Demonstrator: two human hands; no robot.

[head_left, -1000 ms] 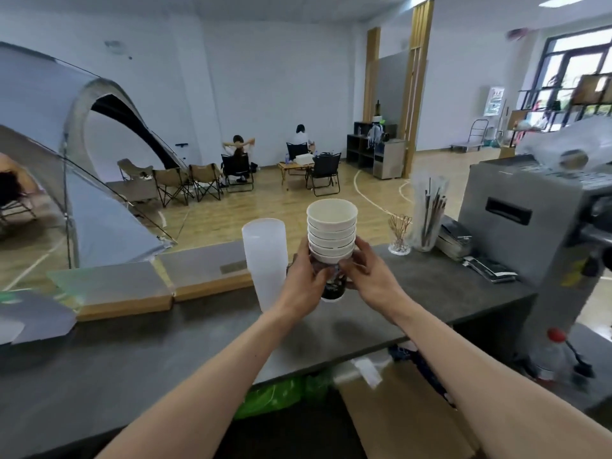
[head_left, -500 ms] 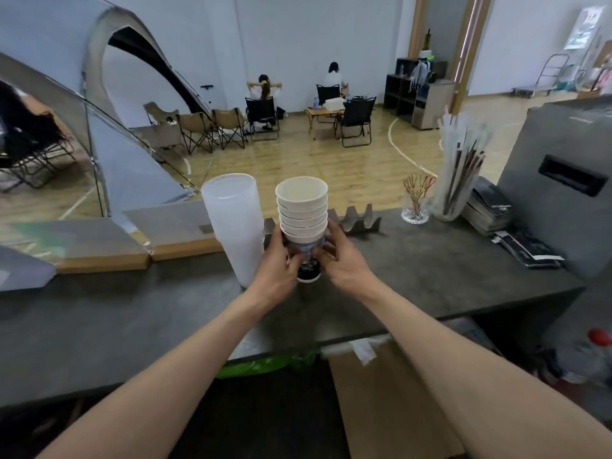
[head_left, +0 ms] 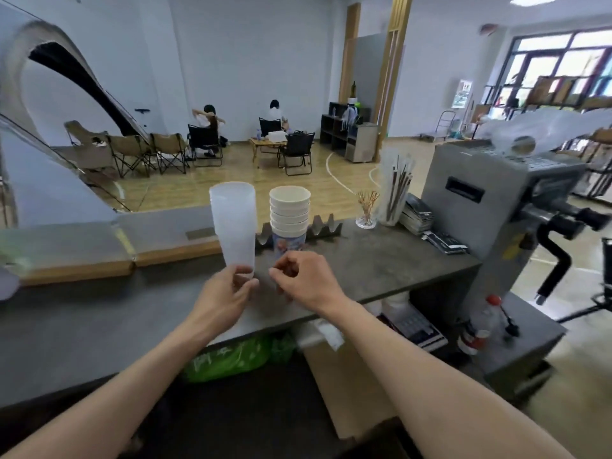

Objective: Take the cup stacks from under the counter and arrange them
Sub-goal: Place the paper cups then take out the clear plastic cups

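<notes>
Two cup stacks stand side by side on the dark grey counter [head_left: 381,266]. To the left is a stack of translucent plastic cups [head_left: 233,223], and my left hand [head_left: 225,296] wraps its fingers around its base. To the right is a stack of white paper cups [head_left: 290,210] whose lowest cup has a blue print. My right hand [head_left: 306,279] is curled just in front of this stack's base and hides it, so whether it grips the stack is unclear.
A grey cardboard cup carrier [head_left: 323,226] lies behind the paper cups. Farther right are a glass of picks [head_left: 367,213], a straw holder [head_left: 395,190] and a big grey machine [head_left: 496,210]. Under the counter sit a green bag [head_left: 231,356] and a cardboard box [head_left: 347,376].
The paper cup stack, held by both hands before, now stands on the counter. My left hand has shifted left onto the plastic cup stack.
</notes>
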